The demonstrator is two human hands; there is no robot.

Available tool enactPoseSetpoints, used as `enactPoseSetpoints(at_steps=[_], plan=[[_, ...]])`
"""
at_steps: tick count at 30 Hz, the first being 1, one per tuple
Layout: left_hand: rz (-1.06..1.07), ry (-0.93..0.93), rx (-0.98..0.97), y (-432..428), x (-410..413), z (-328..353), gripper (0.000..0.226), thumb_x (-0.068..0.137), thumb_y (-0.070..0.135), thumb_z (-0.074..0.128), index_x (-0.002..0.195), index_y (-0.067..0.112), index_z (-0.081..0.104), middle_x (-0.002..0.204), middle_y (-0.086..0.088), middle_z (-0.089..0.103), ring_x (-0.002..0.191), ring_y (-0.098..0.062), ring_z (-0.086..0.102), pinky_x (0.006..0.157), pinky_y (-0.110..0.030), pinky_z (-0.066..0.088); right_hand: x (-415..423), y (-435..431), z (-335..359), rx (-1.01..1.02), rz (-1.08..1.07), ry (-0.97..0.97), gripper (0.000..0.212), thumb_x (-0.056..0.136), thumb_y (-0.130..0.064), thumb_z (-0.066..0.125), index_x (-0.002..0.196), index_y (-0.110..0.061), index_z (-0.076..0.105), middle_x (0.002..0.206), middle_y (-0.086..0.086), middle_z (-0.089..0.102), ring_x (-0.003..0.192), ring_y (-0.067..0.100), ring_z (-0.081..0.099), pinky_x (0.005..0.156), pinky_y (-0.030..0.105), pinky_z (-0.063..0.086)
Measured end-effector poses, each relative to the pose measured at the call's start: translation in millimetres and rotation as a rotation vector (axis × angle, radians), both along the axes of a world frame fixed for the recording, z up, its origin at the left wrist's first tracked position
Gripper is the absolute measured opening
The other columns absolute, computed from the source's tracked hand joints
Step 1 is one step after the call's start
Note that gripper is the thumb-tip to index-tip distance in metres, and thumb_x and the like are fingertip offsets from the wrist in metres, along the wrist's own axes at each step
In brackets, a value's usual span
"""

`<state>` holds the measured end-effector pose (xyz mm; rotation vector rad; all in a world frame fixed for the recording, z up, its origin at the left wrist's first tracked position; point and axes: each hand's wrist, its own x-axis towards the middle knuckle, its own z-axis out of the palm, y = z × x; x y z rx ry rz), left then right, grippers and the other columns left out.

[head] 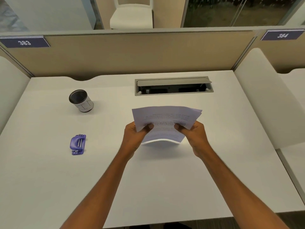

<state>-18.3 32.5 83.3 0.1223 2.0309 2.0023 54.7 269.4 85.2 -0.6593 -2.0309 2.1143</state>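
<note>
A thin stack of printed white sheets (166, 119) is held above the middle of the white desk (49, 171), bowed upward, its text upside down to me. My left hand (137, 136) pinches the stack's left edge with the thumb on top. My right hand (192, 134) pinches the right edge the same way. The sheets' far corners are slightly fanned apart. A purple hole punch (78, 144) lies on the desk to the left of my hands.
A black mesh pen cup (80, 100) with a white paper label stands at the back left. An open cable tray (173, 86) is sunk into the desk behind the sheets. Beige partitions (132, 53) wall the desk; a white chair (132, 14) stands beyond.
</note>
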Motion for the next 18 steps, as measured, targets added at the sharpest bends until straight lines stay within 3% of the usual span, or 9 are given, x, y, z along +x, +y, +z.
enactPoseSetpoints(at_steps=[3,7,13,15,18], plan=[[0.0,-0.017,0.002,1,1,0,0.022,0.095,0.035,0.086,0.11,0.052,0.082,0.112,0.017,0.085,0.1,-0.003,0.079,0.08,-0.015,0.062,0,0,-2,-0.008,0.016,0.003,0.036,0.091,-0.016,0.088,0.1,-0.051,0.082,0.103,-0.02,0.084,0.093,0.001,0.077,0.071,0.014,0.061],[0.009,-0.081,-0.028,6,3,-2,0.024,0.094,0.038,0.084,0.118,0.038,0.081,0.111,0.013,0.086,0.098,-0.011,0.081,0.081,-0.025,0.065,1,0,-11,-0.054,0.018,-0.039,0.033,0.09,-0.01,0.089,0.113,-0.032,0.079,0.108,-0.015,0.085,0.094,0.007,0.08,0.074,0.019,0.063],[0.073,-0.109,0.045,5,-1,1,0.018,0.1,0.028,0.082,0.118,0.031,0.08,0.112,0.007,0.086,0.099,-0.014,0.082,0.079,-0.024,0.065,7,10,-14,-0.029,0.082,-0.044,0.035,0.092,-0.007,0.086,0.119,-0.029,0.079,0.118,-0.008,0.085,0.106,0.016,0.081,0.084,0.021,0.064],[0.117,-0.131,0.126,-1,-4,5,0.021,0.1,0.026,0.08,0.121,0.026,0.078,0.118,0.001,0.085,0.107,-0.022,0.081,0.087,-0.032,0.067,10,17,-13,-0.03,0.104,-0.042,0.031,0.093,-0.007,0.085,0.116,-0.027,0.08,0.117,-0.003,0.085,0.108,0.02,0.081,0.087,0.021,0.063],[0.174,-0.185,0.283,-7,-7,13,0.023,0.104,0.019,0.075,0.122,0.033,0.077,0.125,-0.002,0.082,0.117,-0.026,0.078,0.101,-0.046,0.065,12,25,-12,-0.04,0.102,-0.031,0.026,0.091,-0.009,0.086,0.112,-0.024,0.082,0.116,0.003,0.085,0.107,0.023,0.081,0.09,0.025,0.062]])
